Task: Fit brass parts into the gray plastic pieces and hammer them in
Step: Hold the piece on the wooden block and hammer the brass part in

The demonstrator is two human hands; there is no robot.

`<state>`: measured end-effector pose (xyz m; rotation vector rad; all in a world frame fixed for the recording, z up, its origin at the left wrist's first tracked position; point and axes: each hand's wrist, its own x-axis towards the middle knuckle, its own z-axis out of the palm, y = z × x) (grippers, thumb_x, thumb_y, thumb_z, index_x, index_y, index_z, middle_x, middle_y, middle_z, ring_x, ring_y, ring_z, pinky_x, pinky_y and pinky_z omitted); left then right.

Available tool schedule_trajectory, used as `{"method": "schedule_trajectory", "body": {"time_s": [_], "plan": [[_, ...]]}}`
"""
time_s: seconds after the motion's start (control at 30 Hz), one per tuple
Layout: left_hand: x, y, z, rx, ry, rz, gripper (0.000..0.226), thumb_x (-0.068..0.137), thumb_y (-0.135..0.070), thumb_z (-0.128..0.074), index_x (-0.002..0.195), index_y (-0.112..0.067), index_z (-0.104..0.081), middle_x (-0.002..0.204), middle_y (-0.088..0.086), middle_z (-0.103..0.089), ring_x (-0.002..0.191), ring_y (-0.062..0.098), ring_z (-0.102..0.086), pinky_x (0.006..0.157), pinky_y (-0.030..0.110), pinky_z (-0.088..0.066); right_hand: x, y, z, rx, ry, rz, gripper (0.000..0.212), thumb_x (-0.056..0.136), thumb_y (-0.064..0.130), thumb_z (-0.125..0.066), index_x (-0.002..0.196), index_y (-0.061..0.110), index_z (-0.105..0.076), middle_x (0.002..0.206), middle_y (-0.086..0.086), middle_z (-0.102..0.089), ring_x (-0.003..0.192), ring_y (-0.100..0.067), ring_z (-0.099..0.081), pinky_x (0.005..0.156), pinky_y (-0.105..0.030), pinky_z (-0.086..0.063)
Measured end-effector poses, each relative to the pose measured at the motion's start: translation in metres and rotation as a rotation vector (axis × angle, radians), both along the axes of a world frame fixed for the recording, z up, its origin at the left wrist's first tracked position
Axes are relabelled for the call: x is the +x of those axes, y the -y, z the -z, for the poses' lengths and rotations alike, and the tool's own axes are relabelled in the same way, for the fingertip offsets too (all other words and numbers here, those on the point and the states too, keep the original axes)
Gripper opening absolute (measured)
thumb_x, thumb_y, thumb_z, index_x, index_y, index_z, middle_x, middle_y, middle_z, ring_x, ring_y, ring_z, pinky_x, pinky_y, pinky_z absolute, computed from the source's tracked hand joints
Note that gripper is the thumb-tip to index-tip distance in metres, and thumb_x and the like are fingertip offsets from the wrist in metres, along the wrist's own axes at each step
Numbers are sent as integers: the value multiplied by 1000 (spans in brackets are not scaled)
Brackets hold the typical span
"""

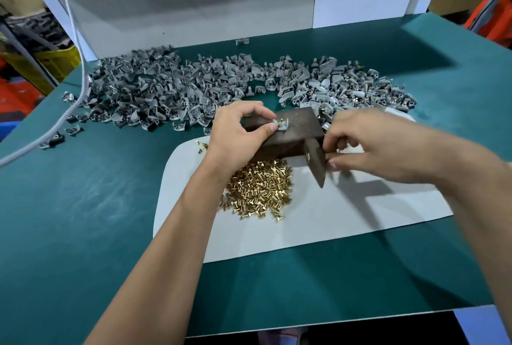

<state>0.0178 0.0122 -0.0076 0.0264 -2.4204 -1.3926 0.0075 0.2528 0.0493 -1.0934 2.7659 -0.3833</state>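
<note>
Green matting covers your counter, with a white sheet at frame centre. Your left hand reaches in from the lower left, its grip pinching a gray plastic piece with a brass part upright in it, on the dark block. Your right hand, from the right, curls around the hammer handle. Loose brass parts lie heaped below the block; gray pieces spread across the upper middle.

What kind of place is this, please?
Probably a small factory assembly bench: a big heap of gray plastic pieces, a pile of brass parts, and a hammer on a green work table.
</note>
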Motion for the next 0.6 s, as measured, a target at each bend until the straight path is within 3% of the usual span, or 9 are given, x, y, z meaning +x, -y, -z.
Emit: {"method": "schedule_trajectory", "body": {"time_s": [0.13, 0.2, 0.33, 0.43, 0.53, 0.6], "plan": [[-2, 1, 0, 23, 19, 10, 13, 84, -10, -82, 83, -22, -78, 120, 0, -68, 114, 4, -63, 100, 16, -44, -10, 0, -14, -272, 107, 107, 11, 100, 28, -60, 90, 23, -61, 75, 7, -72, 68, -10, -69, 63, -27, -52], [-2, 0, -1, 32, 28, 23, 15, 84, -9, -81, 82, -23, -77, 120, 1, -69, 114, 5, -64, 102, 21, -46, -15, 9, -12, -361, 81, 162, 18, 104, 30, -54, 88, 23, -55, 72, 4, -69, 62, -12, -64, 57, -28, -47], [-1, -1, -1, 55, 39, 36, 18, 84, -4, -79, 80, -22, -75, 116, 2, -68, 107, 1, -66, 99, 18, -48, -20, 32, -11, -250, -53, 181, 21, 102, 32, -61, 88, 17, -59, 79, 5, -66, 71, -13, -60, 62, -29, -42], [-2, -1, -1, 23, 31, 37, 14, 84, -5, -79, 82, -19, -76, 115, 3, -68, 101, 0, -68, 96, 17, -49, -21, 41, -20, -312, -130, 151, 34, 104, 33, -55, 72, 24, -56, 66, 6, -69, 54, -5, -60, 53, -20, -42], [-3, -1, -1, 5, 31, 24, 12, 84, -8, -80, 81, -19, -77, 114, 0, -69, 98, -6, -66, 96, 16, -48, -17, 47, -16, -511, -274, 177, 32, 106, 32, -49, 75, 25, -47, 65, 8, -59, 54, -10, -53, 53, -27, -37], [-3, -1, -1, 9, 31, 24, 11, 84, -6, -80, 82, -16, -78, 115, 2, -68, 92, -11, -64, 93, 14, -48, -16, 52, -5, -380, -250, 204, 26, 107, 31, -47, 82, 25, -48, 74, -2, -60, 64, -23, -55, 61, -30, -37]]}}
